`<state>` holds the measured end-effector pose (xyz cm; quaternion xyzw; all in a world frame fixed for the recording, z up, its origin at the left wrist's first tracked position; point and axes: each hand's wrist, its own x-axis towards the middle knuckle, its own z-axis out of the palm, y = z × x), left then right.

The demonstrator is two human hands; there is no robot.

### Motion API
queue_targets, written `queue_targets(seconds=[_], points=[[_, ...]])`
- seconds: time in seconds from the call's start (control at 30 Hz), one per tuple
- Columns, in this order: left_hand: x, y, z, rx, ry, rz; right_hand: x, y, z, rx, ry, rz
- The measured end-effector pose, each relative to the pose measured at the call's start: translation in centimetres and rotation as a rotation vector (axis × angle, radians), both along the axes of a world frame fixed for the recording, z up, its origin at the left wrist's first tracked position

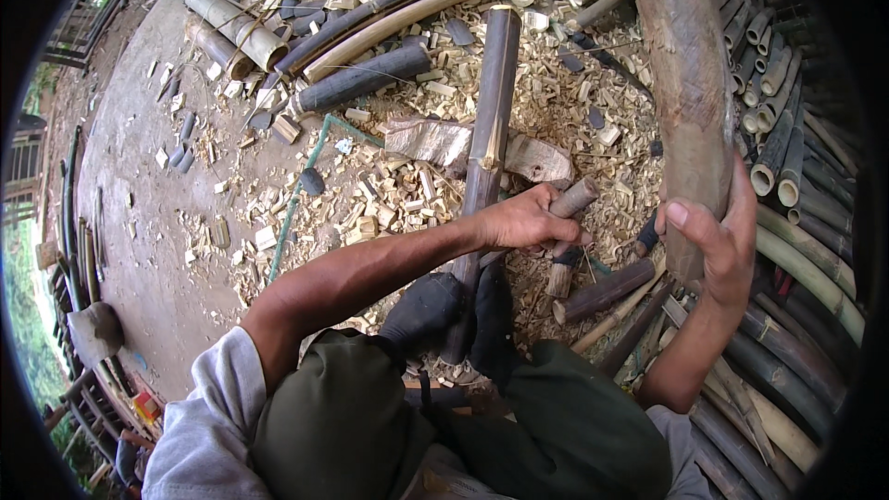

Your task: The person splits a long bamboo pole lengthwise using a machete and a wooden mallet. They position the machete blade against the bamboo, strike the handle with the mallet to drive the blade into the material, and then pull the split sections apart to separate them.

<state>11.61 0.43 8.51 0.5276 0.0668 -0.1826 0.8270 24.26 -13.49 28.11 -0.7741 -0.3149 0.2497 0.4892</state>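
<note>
My right hand (708,227) grips the narrow end of a thick wooden club (681,46), raised upright at the right. My left hand (528,219) is closed around a short round wooden handle (576,196), next to a dark bamboo pole (491,116). Whatever the handle belongs to is hidden; I see no blade. The pole leans across a rough wooden block (431,141), and its near end runs down between my two dark shoes (424,307). A pale split line shows along the pole's upper part.
Pale wood chips (389,208) litter the ground around the block. Behind lie thick bamboo lengths (366,76) and long curved poles (417,5). Stacked bamboo (778,361) fills the right side. A green cord (292,204) trails at the left of the chips.
</note>
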Motion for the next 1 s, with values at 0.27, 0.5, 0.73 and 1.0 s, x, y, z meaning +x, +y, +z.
queue_targets(seconds=[0.27,0.5,0.73,1.0], points=[[-1.0,0.1,0.1,0.108,-0.111,0.01,0.4,-1.0,-0.5,0.009,-0.065,-0.08],[-1.8,0.0,0.0,0.163,-0.148,0.036,0.6,-3.9,-1.4,-0.026,-0.205,0.039],[-2.6,-0.4,-1.9,0.136,-0.125,0.079,0.8,-1.8,-0.8,-0.308,-0.042,0.308],[-2.0,-0.3,-0.9,0.182,-0.124,0.088,0.7,-4.2,-2.8,-0.324,-0.094,0.262]])
